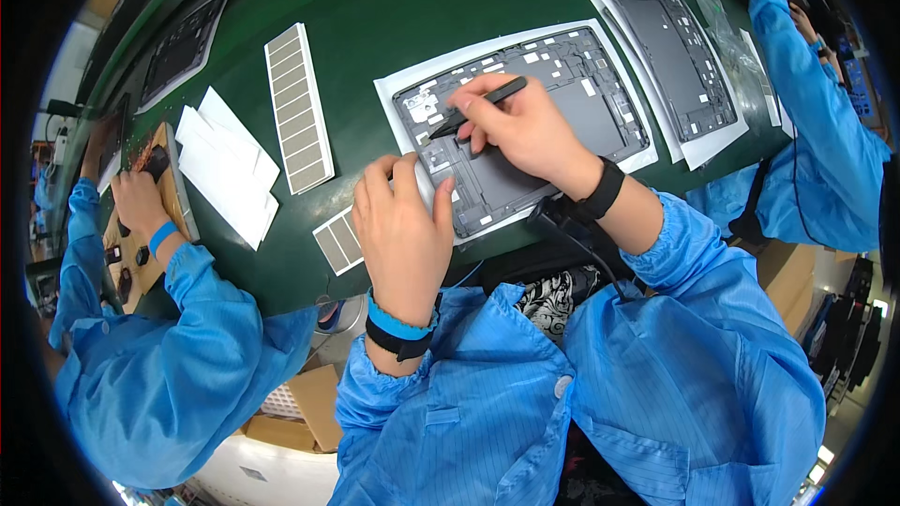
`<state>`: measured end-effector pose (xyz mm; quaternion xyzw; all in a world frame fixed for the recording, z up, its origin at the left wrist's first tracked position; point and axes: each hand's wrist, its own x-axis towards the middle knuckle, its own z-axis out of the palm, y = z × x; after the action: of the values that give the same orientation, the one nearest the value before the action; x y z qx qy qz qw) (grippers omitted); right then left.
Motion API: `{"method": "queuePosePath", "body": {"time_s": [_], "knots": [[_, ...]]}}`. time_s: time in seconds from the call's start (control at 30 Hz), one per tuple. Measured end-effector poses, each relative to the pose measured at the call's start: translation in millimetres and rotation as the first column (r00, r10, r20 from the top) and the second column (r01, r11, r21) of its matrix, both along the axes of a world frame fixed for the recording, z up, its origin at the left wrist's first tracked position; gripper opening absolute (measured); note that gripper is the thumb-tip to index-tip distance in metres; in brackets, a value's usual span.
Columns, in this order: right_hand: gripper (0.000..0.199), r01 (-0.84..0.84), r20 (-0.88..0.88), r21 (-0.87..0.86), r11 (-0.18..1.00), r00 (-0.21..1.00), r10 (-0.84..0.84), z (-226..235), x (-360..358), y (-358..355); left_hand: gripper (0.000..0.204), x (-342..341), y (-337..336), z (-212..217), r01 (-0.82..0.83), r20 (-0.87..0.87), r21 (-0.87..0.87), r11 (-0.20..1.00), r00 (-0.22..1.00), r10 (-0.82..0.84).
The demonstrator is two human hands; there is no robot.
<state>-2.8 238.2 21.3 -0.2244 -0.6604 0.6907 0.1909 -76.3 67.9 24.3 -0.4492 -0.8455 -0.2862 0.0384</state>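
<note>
A dark grey tablet housing (pixel 572 126) lies on a white sheet (pixel 386 94), its inner side up, with many small white and grey pieces along its border. In my right hand (pixel 525 131) is a pair of slim black tweezers (pixel 507 89), pinched like a pen. Their tip meets or hovers just over the housing's left border, beside a small tan patch (pixel 426 141). My left hand (pixel 403 215) rests at the housing's near left edge, fingers extended and thumb apart. Something whitish (pixel 425 186) shows between thumb and fingers; its kind is unclear.
A strip of tan rectangular stickers (pixel 298 108) and a shorter strip (pixel 339 242) lie left. Beyond are white sheets (pixel 228 164). Another housing (pixel 670 56) lies right on white sheets. Co-workers in blue sleeves sit left (pixel 206 309) and right (pixel 797 84). A black cable (pixel 600 258) hangs near my right wrist.
</note>
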Motion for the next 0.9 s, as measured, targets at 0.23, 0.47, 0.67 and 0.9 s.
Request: {"method": "queuePosePath", "body": {"time_s": [0.23, 0.47, 0.67, 0.9], "knots": [[0.018, 0.022, -0.003, 0.011, 1.0, 1.0, -0.022, -7.1, -1.6, -0.1, 0.037, 0.9, 0.9, -4.3, -0.003, 0.005, -0.055, 0.999, 1.0, 0.003], [0.019, 0.055, 0.051, 0.001, 0.999, 0.997, -0.055, 1.4, -0.7, -7.1, 0.038, 1.7, 1.7, -3.4, -0.001, 0.02, -0.079, 0.997, 1.0, 0.003], [0.019, 0.108, 0.053, 0.077, 0.991, 0.992, -0.112, -1.5, -0.4, -17.1, 0.054, 7.8, 7.2, -5.3, -0.012, -0.082, -0.127, 0.992, 0.997, 0.001], [0.028, 0.3, -0.107, -0.01, 0.954, 0.948, -0.299, 6.3, -1.9, -12.5, 0.069, 12.5, 8.9, -1.7, -0.079, -0.149, -0.256, 0.963, 0.988, 0.042]]}}
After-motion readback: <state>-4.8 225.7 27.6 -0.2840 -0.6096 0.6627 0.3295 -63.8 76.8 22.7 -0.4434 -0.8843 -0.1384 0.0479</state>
